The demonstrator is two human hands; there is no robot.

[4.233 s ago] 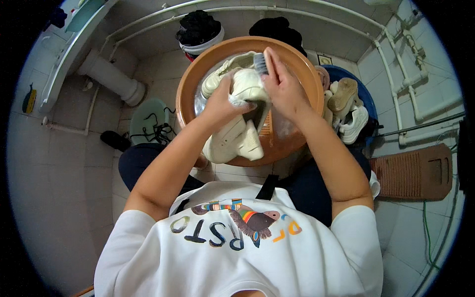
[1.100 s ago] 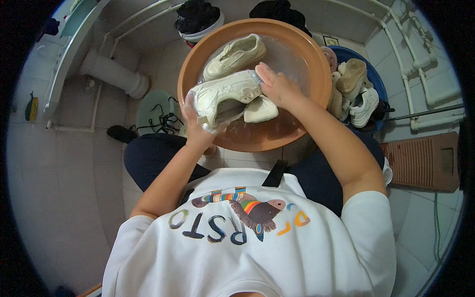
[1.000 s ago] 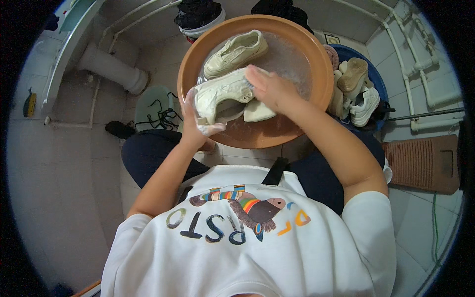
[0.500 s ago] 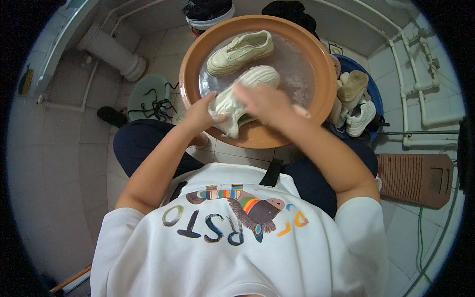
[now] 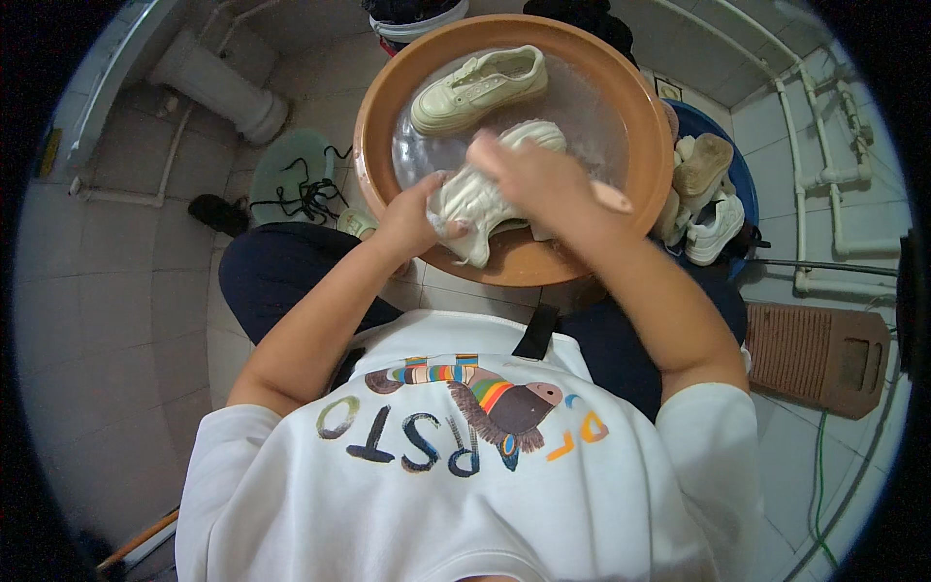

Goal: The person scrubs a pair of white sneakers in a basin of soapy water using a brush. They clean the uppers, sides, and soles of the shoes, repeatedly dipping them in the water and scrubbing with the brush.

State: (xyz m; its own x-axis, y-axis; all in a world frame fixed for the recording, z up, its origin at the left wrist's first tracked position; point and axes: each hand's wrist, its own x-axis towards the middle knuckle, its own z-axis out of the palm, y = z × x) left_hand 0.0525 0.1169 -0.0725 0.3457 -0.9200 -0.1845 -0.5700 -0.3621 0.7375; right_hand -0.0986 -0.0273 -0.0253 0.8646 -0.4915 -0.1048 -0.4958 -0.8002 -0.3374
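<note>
My left hand [image 5: 411, 219] grips the cream lace-less shoe [image 5: 473, 206] by one end, fingers wrapped round it, over the near side of an orange-brown basin [image 5: 651, 131]. White suds cling to the fingers and shoe. Above the shoe, my right hand [image 5: 539, 178] is closed and slightly blurred. A pale pink handle [image 5: 612, 198] sticks out from under it, apparently a brush's; its head is hidden by the hand. The matching shoe [image 5: 477, 91] lies on its own in the cloudy water at the basin's far side.
To the right stands a blue tub [image 5: 742, 179] of several shoes, with a brown washboard [image 5: 817, 357] nearer me. On the left, a pale green basin [image 5: 274, 175] holds dark laces [image 5: 308, 199]. White pipes [image 5: 797, 184] run along the right wall.
My right hand has shifted slightly to the right over the shoe, and more of the pink handle shows. My left hand keeps its grip, moved slightly right with the shoe.
</note>
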